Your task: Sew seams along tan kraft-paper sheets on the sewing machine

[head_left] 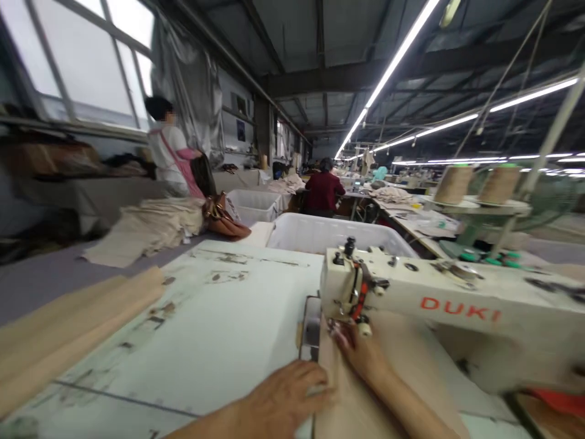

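Beige fabric [406, 360] lies under the head of a white sewing machine [448, 305] marked DUKI. My left hand [287, 396] rests at the fabric's left edge, palm down, with a gap between thumb and forefinger. Farther in, close beside the presser foot area, my right hand [359, 350] has its fingers drawn together on the fabric. Its fingertips are blurred and partly hidden by the machine head. A dark metal piece [312, 320] sits on the table left of the needle area.
Folded beige fabric [82, 323] lies on the table's left. Beyond are a fabric pile [150, 228], a brown bag [223, 218] and a white bin [340, 231]. Thread cones [454, 184] stand behind the machine. One person [171, 152] stands left; another [323, 190] sits ahead.
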`<state>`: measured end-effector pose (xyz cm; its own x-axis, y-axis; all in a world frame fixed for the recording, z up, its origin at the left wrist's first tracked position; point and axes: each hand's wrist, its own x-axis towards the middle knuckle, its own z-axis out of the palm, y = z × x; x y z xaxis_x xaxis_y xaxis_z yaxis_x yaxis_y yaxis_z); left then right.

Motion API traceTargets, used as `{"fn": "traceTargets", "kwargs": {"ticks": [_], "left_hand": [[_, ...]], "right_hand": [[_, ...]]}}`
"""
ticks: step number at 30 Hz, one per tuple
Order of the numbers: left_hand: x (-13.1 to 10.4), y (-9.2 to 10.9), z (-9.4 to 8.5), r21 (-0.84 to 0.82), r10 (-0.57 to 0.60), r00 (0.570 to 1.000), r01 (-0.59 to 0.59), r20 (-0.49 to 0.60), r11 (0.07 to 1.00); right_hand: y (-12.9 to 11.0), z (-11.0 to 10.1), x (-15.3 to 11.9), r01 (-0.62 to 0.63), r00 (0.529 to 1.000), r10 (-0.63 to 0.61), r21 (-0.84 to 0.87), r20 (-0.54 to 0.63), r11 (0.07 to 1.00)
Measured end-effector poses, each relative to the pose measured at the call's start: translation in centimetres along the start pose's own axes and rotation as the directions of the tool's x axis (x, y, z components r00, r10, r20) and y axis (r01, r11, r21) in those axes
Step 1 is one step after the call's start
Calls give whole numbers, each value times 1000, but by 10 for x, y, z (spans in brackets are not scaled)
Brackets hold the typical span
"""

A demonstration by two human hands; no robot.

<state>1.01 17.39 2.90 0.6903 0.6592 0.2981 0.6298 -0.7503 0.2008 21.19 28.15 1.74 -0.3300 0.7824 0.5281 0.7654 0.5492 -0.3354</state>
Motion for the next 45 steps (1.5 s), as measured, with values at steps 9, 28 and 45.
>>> {"fn": "traceTargets", "kwargs": {"ticks": [9,28,45], "left_hand": [[-16,0,-11,-32,-36,997,38,63,999],[16,-44,-2,-98,-85,990,96,111,991],[25,-51,-4,-84,-70,996,75,59,994]], "right_hand": [[-23,-36,-76,283,934,-270,-21,233,959],[-5,-32,-24,223,899,-185,-50,397,974],[-4,-28,-23,201,938,-228,128,262,971]]}}
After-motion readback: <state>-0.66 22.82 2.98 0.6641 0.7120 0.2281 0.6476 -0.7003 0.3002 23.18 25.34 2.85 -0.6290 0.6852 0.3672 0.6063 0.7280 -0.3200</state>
